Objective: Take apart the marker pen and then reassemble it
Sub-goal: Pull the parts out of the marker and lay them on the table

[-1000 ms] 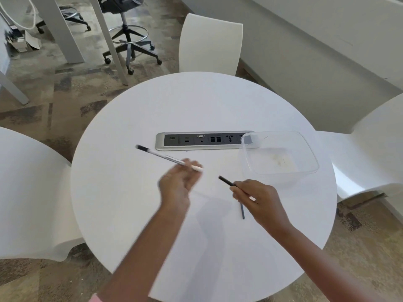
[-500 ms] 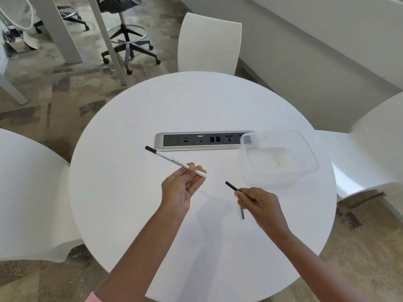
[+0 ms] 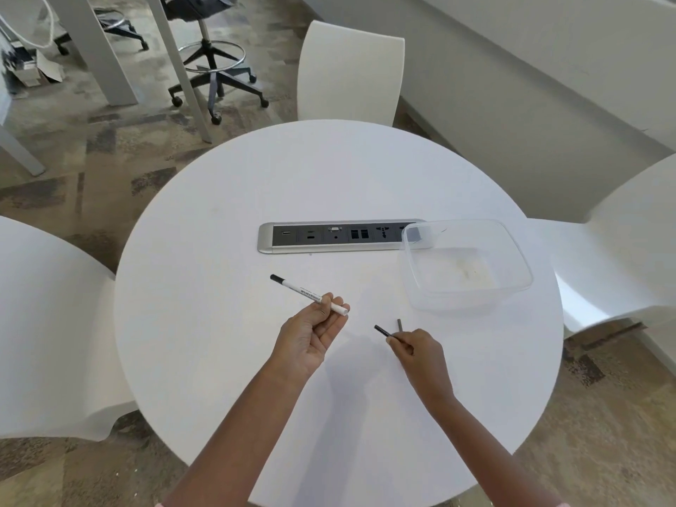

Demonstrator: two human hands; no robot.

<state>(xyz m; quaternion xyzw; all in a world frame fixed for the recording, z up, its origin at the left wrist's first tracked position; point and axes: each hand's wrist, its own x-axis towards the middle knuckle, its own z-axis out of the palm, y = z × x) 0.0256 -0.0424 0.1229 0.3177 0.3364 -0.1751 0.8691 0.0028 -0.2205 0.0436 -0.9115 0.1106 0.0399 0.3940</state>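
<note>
My left hand [image 3: 311,333] holds the white marker barrel [image 3: 305,292] above the round white table [image 3: 219,360]. The barrel has a black end pointing up-left and an open white end pointing right. My right hand [image 3: 420,354] pinches a thin dark rod [image 3: 382,330], the marker's inner part, whose free end points up-left toward the barrel's open end. A gap separates the two pieces. Another short dark piece [image 3: 400,324] lies on the table just beyond my right hand.
A clear empty plastic container [image 3: 472,298] stands right of centre. A silver socket strip [image 3: 329,236] is set into the table's middle, its right end under the container. White chairs stand at the far side [image 3: 351,71], left [image 3: 44,323] and right [image 3: 622,250].
My left hand turned palm up and lowered the barrel slightly. My right hand moved back toward me, which uncovered the short dark piece on the table.
</note>
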